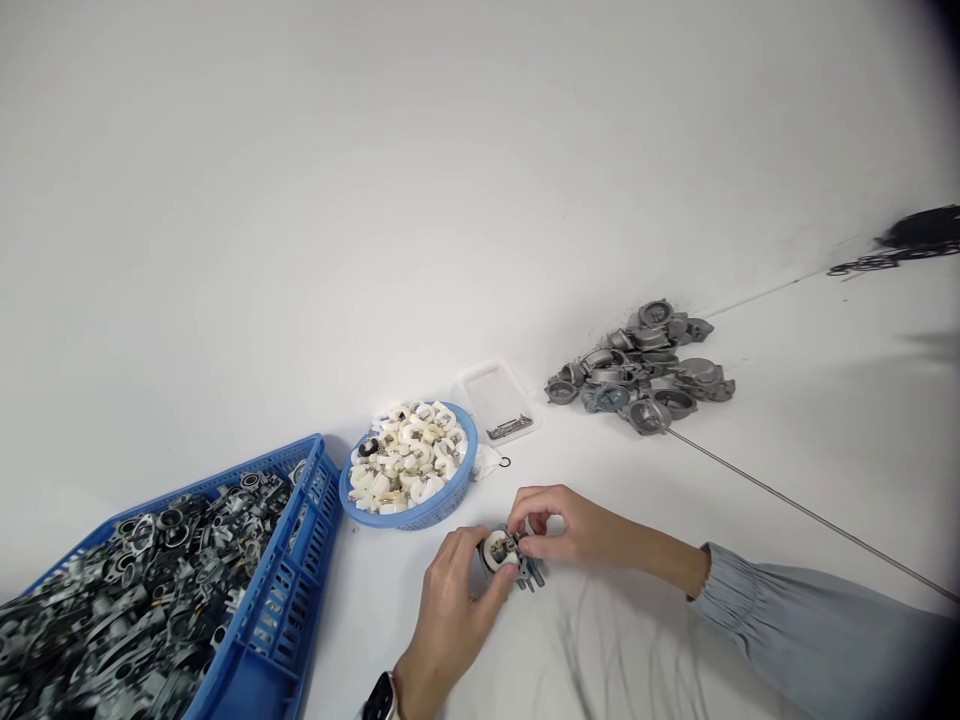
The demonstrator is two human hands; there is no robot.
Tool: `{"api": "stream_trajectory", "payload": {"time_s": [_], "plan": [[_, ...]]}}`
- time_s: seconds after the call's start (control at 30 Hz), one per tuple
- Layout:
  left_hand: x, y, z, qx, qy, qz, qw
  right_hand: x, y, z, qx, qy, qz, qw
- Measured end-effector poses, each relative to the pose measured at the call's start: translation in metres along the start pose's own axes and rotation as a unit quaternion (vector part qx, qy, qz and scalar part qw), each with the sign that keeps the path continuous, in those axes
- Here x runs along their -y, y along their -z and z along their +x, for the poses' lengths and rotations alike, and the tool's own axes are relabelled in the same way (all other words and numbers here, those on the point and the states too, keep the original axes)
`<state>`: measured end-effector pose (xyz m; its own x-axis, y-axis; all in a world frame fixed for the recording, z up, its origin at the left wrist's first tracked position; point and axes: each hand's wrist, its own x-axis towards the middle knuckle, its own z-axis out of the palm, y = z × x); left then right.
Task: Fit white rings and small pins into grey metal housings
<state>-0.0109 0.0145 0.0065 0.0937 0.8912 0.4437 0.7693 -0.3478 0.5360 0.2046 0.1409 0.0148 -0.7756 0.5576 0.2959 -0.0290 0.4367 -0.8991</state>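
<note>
Between my hands, on the white table, lies a grey metal carburetor body (531, 574) with a white ring-shaped float (494, 547) and small brass parts in its open top. My left hand (459, 590) grips the carburetor body from the left, its thumb at the near edge and fingers at the far side. At the right edge of the float, the thumb and fingers of my right hand (556, 525) are pinched together. Whatever is between those fingertips is too small to make out.
A blue crate (300, 560) full of grey carburetor bodies stands at left. Beside it is a round blue basket (450, 500) heaped with white floats. A clear tray (495, 385) holds thin metal pins. Grey float bowls (637, 370) lie piled behind; a thin rod (810, 516) extends right. Black rings (870, 263) lie far right.
</note>
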Motion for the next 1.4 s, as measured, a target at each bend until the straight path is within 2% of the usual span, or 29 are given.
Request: {"api": "stream_trajectory", "payload": {"time_s": [0.37,0.9,1.4], "plan": [[-0.001,-0.0002,-0.001,-0.008,-0.004,0.002,1.0,0.0083,0.0014,-0.0022,0.01,-0.011,-0.015,1.0],[-0.0056,0.0011,-0.0011,0.006,0.013,-0.008,1.0,0.0041,0.0009,-0.0035,0.014,-0.018,0.005,1.0],[-0.0024,0.0004,-0.0002,0.003,0.002,-0.004,1.0,0.0009,0.0001,-0.0027,0.015,-0.022,-0.009,1.0]]}}
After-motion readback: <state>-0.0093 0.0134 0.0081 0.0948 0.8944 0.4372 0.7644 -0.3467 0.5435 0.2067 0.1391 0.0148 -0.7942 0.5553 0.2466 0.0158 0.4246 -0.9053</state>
